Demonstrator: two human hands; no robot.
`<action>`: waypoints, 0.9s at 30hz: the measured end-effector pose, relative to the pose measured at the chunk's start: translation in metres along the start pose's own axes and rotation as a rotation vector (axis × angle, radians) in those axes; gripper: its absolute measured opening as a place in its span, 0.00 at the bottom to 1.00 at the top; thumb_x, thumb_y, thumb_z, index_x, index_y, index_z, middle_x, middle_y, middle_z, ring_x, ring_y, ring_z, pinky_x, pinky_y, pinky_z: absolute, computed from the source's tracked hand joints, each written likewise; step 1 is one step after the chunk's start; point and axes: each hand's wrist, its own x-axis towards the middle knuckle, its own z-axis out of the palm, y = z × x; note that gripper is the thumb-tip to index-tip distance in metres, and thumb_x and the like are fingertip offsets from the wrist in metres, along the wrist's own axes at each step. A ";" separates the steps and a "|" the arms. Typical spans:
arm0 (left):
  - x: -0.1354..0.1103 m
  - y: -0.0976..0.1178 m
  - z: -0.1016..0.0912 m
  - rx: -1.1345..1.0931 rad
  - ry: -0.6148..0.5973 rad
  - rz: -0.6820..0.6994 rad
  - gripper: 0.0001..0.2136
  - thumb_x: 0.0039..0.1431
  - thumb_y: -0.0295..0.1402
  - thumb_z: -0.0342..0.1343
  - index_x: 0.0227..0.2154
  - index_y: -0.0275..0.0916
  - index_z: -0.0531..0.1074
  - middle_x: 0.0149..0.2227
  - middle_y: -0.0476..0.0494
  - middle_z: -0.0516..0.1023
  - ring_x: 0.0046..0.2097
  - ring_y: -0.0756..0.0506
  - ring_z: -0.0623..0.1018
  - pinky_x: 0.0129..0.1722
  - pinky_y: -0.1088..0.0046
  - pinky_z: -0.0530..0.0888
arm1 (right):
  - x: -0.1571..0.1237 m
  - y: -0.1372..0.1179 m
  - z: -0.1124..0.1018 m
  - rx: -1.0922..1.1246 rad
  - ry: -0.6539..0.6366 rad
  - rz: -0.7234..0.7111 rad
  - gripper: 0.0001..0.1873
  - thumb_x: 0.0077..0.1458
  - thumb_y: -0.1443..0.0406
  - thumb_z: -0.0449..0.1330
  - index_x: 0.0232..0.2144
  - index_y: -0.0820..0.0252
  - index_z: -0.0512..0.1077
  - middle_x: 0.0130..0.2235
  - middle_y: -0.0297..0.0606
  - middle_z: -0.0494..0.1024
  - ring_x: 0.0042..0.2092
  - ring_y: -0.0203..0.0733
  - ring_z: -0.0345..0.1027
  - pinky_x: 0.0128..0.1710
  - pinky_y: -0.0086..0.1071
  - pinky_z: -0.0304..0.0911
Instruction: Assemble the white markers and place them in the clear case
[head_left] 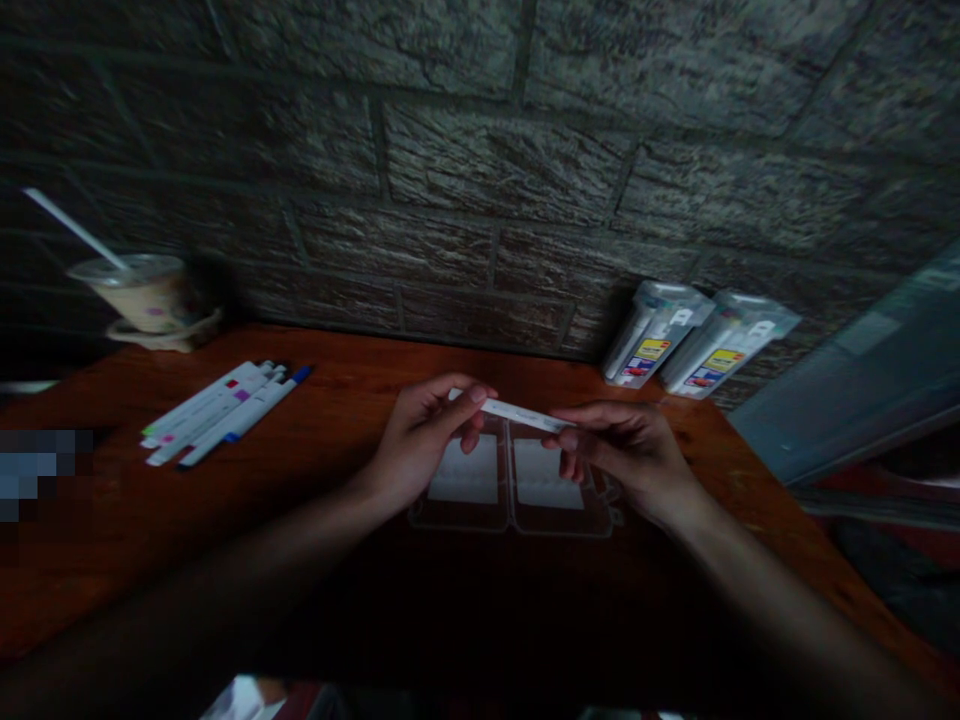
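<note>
Between my two hands I hold a slim white marker [525, 413], nearly level, one end in each hand. My left hand [427, 430] pinches its left end with thumb and fingers. The right end is gripped by my right hand [630, 450]. Below them a clear plastic case [512, 515] lies opened flat on the table, with a white panel in each half; my fingers partly cover its upper part. To the left, several white markers [217, 415] lie side by side in a loose bunch, with green, red, purple and blue marks on them.
Two clear marker cases [649, 340] with yellow labels stand at the back right against the brick wall [450, 200]. A lidded cup [142, 290] with a straw sits in a carton holder at the back left. The wooden table [330, 420] ends at the right.
</note>
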 end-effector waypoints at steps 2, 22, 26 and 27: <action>0.000 0.000 0.000 -0.008 0.003 0.001 0.07 0.63 0.37 0.65 0.36 0.38 0.81 0.24 0.51 0.73 0.23 0.54 0.69 0.24 0.76 0.63 | 0.000 0.000 0.000 0.001 0.006 0.005 0.09 0.55 0.64 0.74 0.41 0.54 0.86 0.33 0.38 0.88 0.24 0.35 0.76 0.24 0.28 0.72; -0.002 0.010 0.007 0.112 -0.010 0.027 0.12 0.63 0.40 0.64 0.37 0.34 0.80 0.24 0.49 0.77 0.22 0.54 0.70 0.23 0.77 0.64 | 0.003 0.000 -0.002 -0.026 0.067 -0.039 0.08 0.56 0.63 0.73 0.40 0.57 0.85 0.31 0.39 0.87 0.25 0.36 0.77 0.23 0.28 0.71; -0.003 0.010 0.007 0.086 -0.014 0.026 0.14 0.65 0.41 0.62 0.43 0.35 0.80 0.27 0.46 0.80 0.22 0.53 0.71 0.23 0.76 0.66 | 0.003 0.000 -0.003 0.008 0.090 -0.044 0.09 0.59 0.62 0.71 0.42 0.56 0.85 0.34 0.42 0.88 0.27 0.37 0.79 0.25 0.28 0.72; -0.003 0.009 0.007 0.073 -0.010 0.028 0.14 0.66 0.42 0.61 0.44 0.35 0.80 0.28 0.45 0.80 0.23 0.53 0.72 0.24 0.76 0.66 | 0.003 0.000 -0.004 0.025 0.096 -0.039 0.10 0.58 0.62 0.71 0.43 0.56 0.85 0.35 0.42 0.88 0.28 0.38 0.79 0.25 0.29 0.72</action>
